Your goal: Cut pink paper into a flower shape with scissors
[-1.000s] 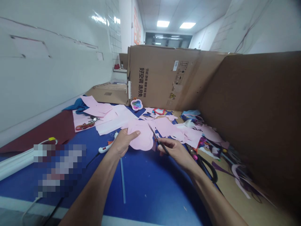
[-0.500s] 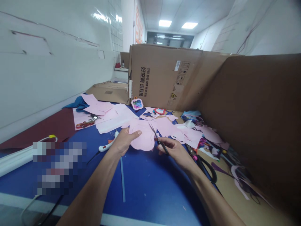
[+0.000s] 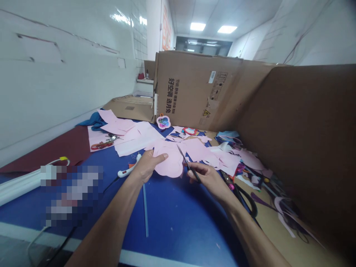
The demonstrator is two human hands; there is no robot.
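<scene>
Between thumb and fingers my left hand [image 3: 148, 164] grips a pink sheet [image 3: 168, 161] with a rounded, scalloped outline, held above the blue table [image 3: 178, 222]. My right hand [image 3: 204, 175] is closed around the handles of a pair of scissors [image 3: 185, 155]. Their blades point up and away, along the right edge of the pink sheet. Whether the blades bite into the sheet, I cannot tell. Behind my hands lie more pink sheets [image 3: 196, 148]. A glue gun [image 3: 126, 171] rests beside my left wrist.
A tall cardboard box [image 3: 191, 89] walls off the back, and a cardboard panel [image 3: 300, 122] the right. Larger black-handled scissors [image 3: 247, 200] lie by my right forearm. A flower-shaped piece [image 3: 163, 122] leans at the back. Scraps [image 3: 250, 159] clutter the right; keys [image 3: 112, 138] lie left.
The whole view has shifted slightly to the left, so things appear a little further right. Both hands keep their hold on the sheet and the scissors, with hardly any other movement.
</scene>
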